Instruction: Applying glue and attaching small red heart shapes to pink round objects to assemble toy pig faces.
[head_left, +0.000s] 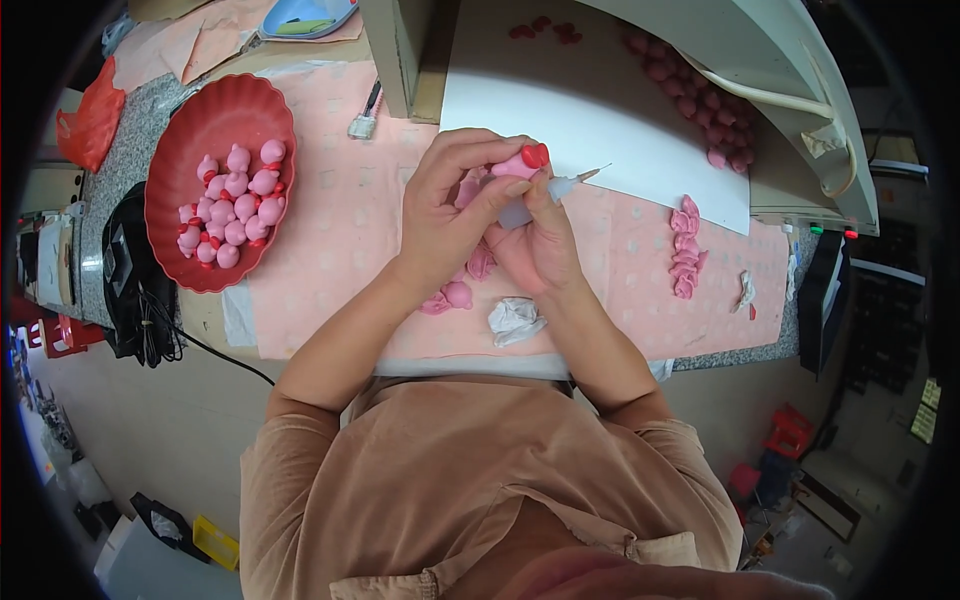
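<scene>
Above the middle of the table, my left hand is closed around a small pink figure with a glossy red piece at its end. My right hand grips a translucent squeeze bottle, whose thin needle tip points right, away from the figure. The two hands touch, and fingers cover much of both things. Below them on the cloth lie a round pink piece and pink ruffled bits, partly hidden by my hands. A crumpled white tissue lies near my right wrist.
A red scalloped bowl of pink figures stands left. A box-like hood shelters a white sheet bearing red pieces and pink ones. Right lie pink ruffled strips; a brush lies farther back.
</scene>
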